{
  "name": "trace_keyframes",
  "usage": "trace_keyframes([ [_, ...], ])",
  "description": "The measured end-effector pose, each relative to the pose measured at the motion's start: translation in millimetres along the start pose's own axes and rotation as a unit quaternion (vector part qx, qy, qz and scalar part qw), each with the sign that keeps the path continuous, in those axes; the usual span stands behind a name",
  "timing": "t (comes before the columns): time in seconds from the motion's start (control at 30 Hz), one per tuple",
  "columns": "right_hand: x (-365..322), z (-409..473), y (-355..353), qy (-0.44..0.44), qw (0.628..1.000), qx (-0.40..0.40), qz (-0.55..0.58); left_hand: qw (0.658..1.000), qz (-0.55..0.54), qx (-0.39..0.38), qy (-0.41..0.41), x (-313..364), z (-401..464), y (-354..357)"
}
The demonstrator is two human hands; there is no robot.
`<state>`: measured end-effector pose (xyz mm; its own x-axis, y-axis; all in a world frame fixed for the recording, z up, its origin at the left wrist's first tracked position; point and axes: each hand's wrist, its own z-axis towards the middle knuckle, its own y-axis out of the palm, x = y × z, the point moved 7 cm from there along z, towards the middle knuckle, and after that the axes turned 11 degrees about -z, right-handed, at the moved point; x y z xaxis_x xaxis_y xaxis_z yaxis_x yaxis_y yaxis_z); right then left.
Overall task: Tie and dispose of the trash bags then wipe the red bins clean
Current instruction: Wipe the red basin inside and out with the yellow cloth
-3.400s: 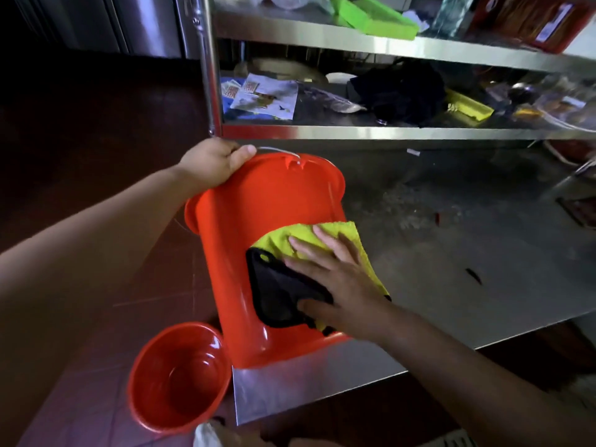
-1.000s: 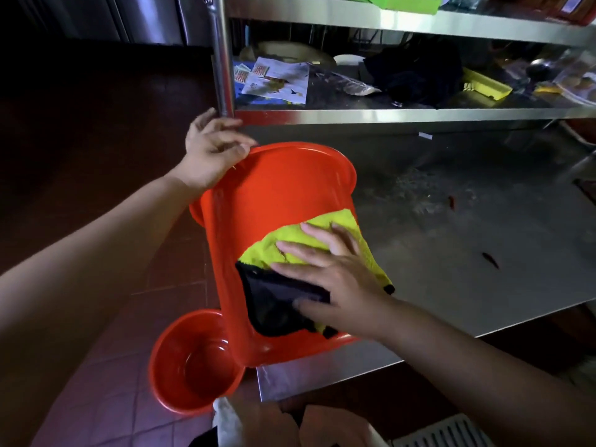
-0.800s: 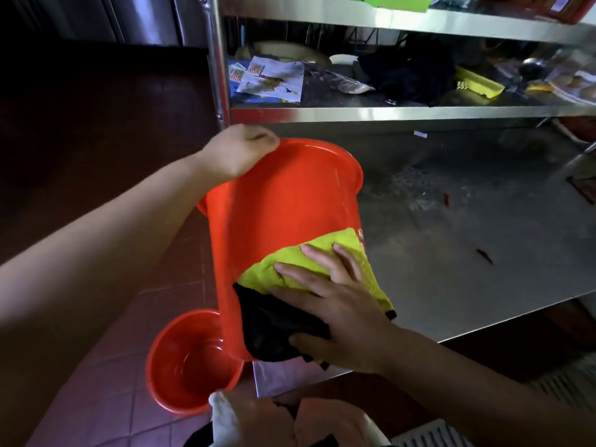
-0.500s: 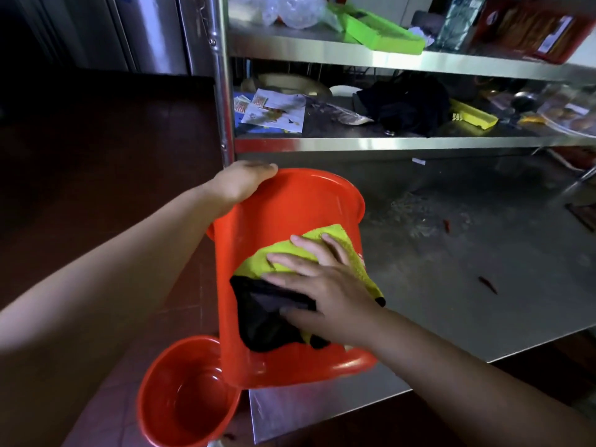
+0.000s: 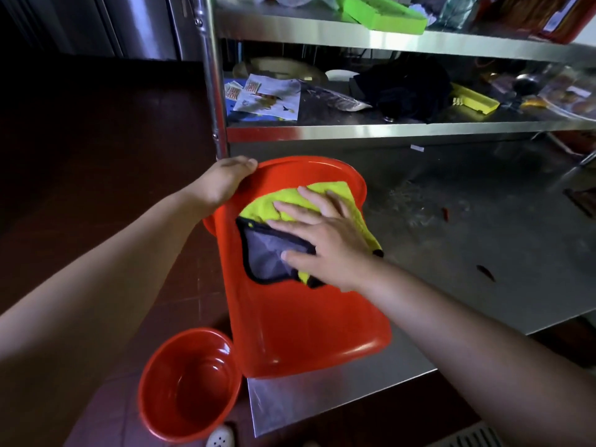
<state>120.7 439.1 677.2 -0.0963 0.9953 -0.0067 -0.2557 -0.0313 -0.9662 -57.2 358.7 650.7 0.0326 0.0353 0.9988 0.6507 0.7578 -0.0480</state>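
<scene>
Wiping is proceeding: right hand (image 5: 325, 240), fingers spread flat, is pressing cloth (image 5: 290, 227) on bin (image 5: 300, 317) lying tilted at tabletop (image 5: 451, 253) corner, left hand (image 5: 222, 182) gripping its base edge; overlapping strokes and a firm brace are advisable.

l hand (image 5: 222, 183) grips red bin (image 5: 300, 324) rim | r hand (image 5: 325, 240) flat on yellow cloth (image 5: 322, 201) | 2nd bin (image 5: 188, 385) on floor

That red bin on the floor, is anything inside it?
The red bin on the floor stands open and upright; its visible inside shows only shiny red plastic. The near wall's inner face is hidden by the rim, and the larger red bin on the steel table overlaps its right edge.
</scene>
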Motion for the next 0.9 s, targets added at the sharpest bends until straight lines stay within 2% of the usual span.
trace_keyframes([
  [0.2,-35,-88,8,-0.066,0.998,-0.012,0.018,1.000,0.010,-0.006,-0.006,-1,-22,-20],
  [0.33,-38,-99,9,-0.072,0.997,-0.029,0.023,0.999,0.044,0.018,-0.023,12,-16,-24],
  [0.57,-33,-57,8,-0.078,0.996,-0.023,0.040,0.994,0.078,0.073,-0.027,9,12,-5],
  [0.83,17,59,5,0.049,0.996,-0.006,0.074,0.996,0.043,0.072,-0.039,-1,13,-15],
  [0.9,20,69,7,0.047,0.996,0.000,0.069,0.995,0.051,0.075,-0.033,-4,4,-19],
])
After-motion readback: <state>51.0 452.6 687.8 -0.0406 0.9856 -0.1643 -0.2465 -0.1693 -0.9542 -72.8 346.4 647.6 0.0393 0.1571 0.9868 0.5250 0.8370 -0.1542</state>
